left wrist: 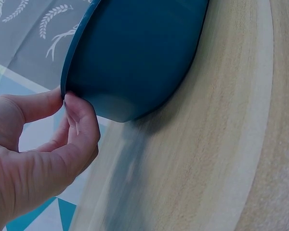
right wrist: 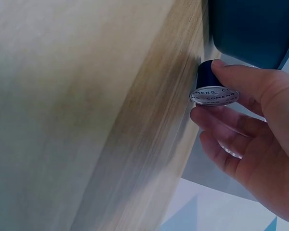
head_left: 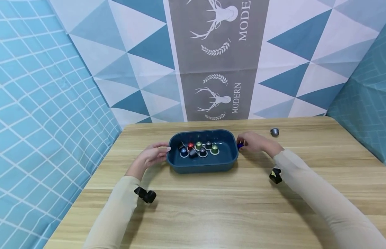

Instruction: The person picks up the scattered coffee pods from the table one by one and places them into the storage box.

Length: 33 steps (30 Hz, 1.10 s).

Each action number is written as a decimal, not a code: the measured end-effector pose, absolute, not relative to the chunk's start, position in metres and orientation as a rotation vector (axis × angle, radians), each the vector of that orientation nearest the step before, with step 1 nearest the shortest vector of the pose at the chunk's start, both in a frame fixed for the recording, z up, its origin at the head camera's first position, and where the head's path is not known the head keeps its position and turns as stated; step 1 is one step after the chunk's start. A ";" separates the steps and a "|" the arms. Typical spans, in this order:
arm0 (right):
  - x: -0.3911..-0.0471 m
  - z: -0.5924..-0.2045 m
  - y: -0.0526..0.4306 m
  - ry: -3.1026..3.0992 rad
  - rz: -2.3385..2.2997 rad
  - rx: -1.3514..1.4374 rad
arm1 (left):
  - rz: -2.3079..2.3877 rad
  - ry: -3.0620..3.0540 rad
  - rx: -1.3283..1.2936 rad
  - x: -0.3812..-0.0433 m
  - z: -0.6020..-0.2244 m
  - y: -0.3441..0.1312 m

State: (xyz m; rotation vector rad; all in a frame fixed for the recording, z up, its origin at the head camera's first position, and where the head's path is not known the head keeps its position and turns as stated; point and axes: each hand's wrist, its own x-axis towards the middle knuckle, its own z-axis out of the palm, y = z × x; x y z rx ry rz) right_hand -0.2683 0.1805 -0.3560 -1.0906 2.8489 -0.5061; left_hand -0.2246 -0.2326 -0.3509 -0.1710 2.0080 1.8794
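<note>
A dark blue oblong tray [head_left: 203, 168] stands on the wooden table, with several coffee capsules [head_left: 202, 152] in it, among them red, green, blue and black ones. At the tray's left end, my left hand [head_left: 154, 154] pinches the rim between thumb and fingers; the left wrist view shows the hand [left wrist: 48, 139] at the edge from outside. Just beyond the right end, my right hand [head_left: 254, 142] holds a dark blue coffee capsule [right wrist: 207, 74] between thumb and fingers, close over the table. Its pale, printed foil lid [right wrist: 215, 96] faces the right wrist camera.
A grey coffee capsule [head_left: 275, 132] lies on its side on the table [head_left: 205, 211], behind and right of my right hand. A patterned cloth [head_left: 217, 62] hangs along the table's far edge. Blue sheets [head_left: 40, 103] hang at the left and right sides.
</note>
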 end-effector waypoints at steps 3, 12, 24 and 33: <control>-0.267 -0.357 0.182 2.856 -0.517 -1.092 | 1.885 2.004 -0.168 -0.225 -0.351 -0.232; -0.261 -0.358 0.189 2.863 -0.545 -1.062 | 1.855 2.025 -0.164 -0.223 -0.349 -0.230; -0.255 -0.350 0.197 2.965 -0.576 -1.028 | 1.867 2.030 -0.175 -0.225 -0.348 -0.231; -0.248 -0.351 0.197 3.018 -0.595 -1.084 | 1.877 2.015 -0.180 -0.224 -0.350 -0.230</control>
